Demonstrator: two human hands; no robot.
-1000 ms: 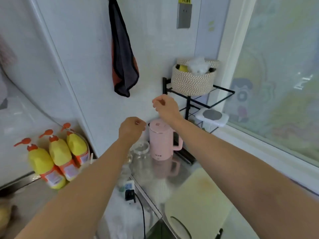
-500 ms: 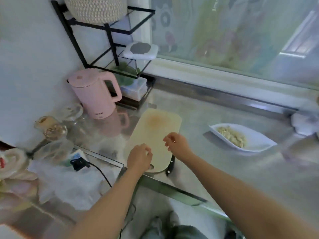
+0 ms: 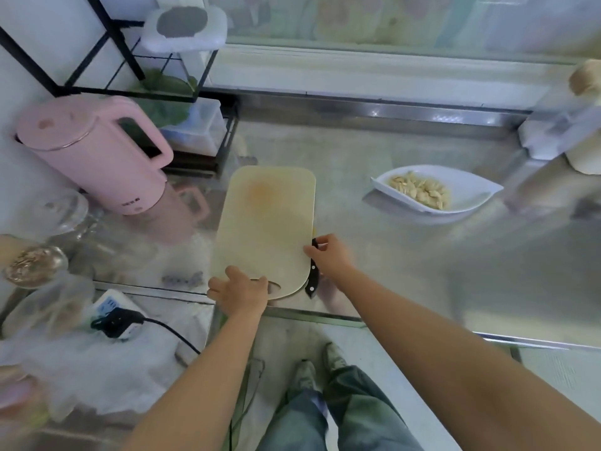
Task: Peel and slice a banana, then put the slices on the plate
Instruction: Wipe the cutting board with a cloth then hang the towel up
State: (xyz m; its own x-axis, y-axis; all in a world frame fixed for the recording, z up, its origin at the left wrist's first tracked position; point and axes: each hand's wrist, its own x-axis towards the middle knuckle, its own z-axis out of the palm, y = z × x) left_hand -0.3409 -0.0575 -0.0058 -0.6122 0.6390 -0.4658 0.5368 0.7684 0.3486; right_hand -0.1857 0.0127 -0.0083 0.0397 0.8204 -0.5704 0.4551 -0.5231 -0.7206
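The left hand (image 3: 239,292) rests on the near end of the cutting board (image 3: 265,229), fingers curled at its handle slot, while the right hand (image 3: 328,257) pinches the black handle of the knife (image 3: 313,281) lying tight against the board's right edge. The slices (image 3: 421,192) already sit on the white plate (image 3: 468,190), well apart to the right; no whole banana shows. The board's near end sits at the table (image 3: 406,255) lip, so a pull toward the body could tip it off, and the knife, wedged partly under the board, might slip and fall toward the feet below. Open room lies rightward; the pink kettle (image 3: 94,154) and black rack (image 3: 130,56) crowd the left.
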